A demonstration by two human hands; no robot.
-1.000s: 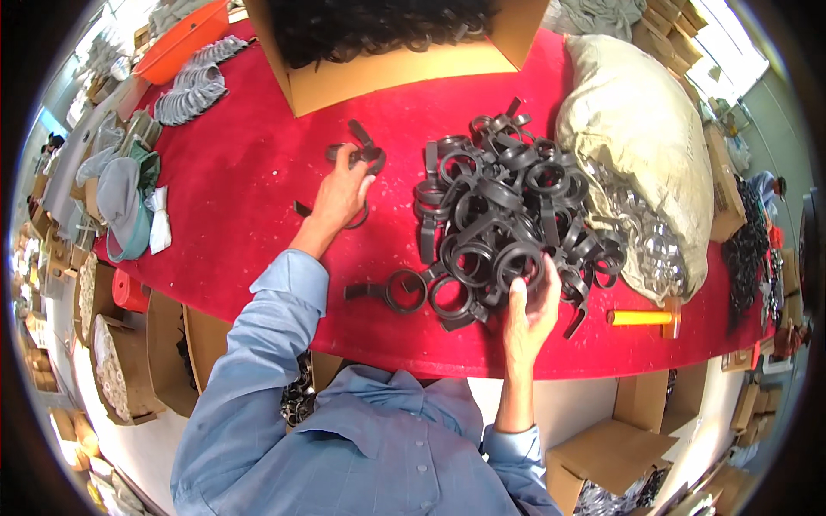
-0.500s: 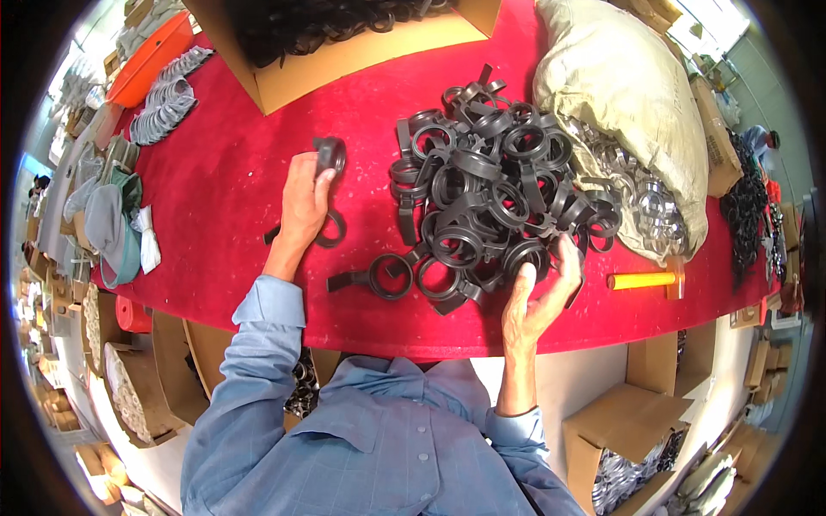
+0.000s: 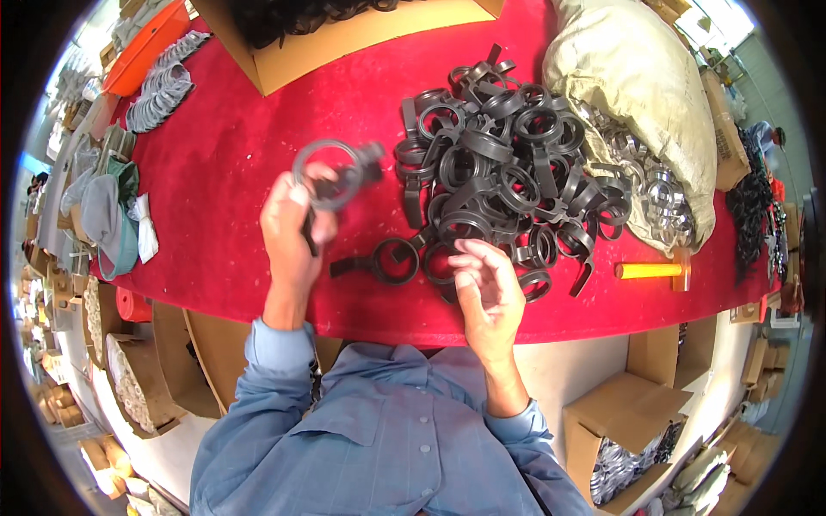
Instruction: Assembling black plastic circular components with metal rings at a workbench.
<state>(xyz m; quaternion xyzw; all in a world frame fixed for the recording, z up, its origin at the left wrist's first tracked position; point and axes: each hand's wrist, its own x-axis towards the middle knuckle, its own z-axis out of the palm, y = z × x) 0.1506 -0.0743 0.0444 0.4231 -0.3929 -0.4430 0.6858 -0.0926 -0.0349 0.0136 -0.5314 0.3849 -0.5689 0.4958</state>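
My left hand (image 3: 291, 236) grips a black plastic ring with a tab (image 3: 329, 203), lifted above the red tabletop. The ring is smeared by motion; a dark strip shows below the fingers, and I cannot tell whether it belongs to a second ring. My right hand (image 3: 494, 301) hovers at the near edge of a heap of similar black rings (image 3: 490, 185), fingers loosely bent and apart, with nothing visible in them. A single ring (image 3: 396, 261) with its tab pointing left lies at the heap's near left side.
At the back stands an open cardboard box (image 3: 370, 30) of black parts. On the right, a pale woven sack (image 3: 637, 95) spills clear, shiny rings (image 3: 667, 202) beside a yellow-handled hammer (image 3: 650, 270). Stacked grey pieces (image 3: 162, 95) and an orange basin (image 3: 146, 52) sit far left.
My left hand has turned and come nearer with its ring. The ring that lay beneath it no longer shows on the table. My right hand has moved left, off the rings it touched.
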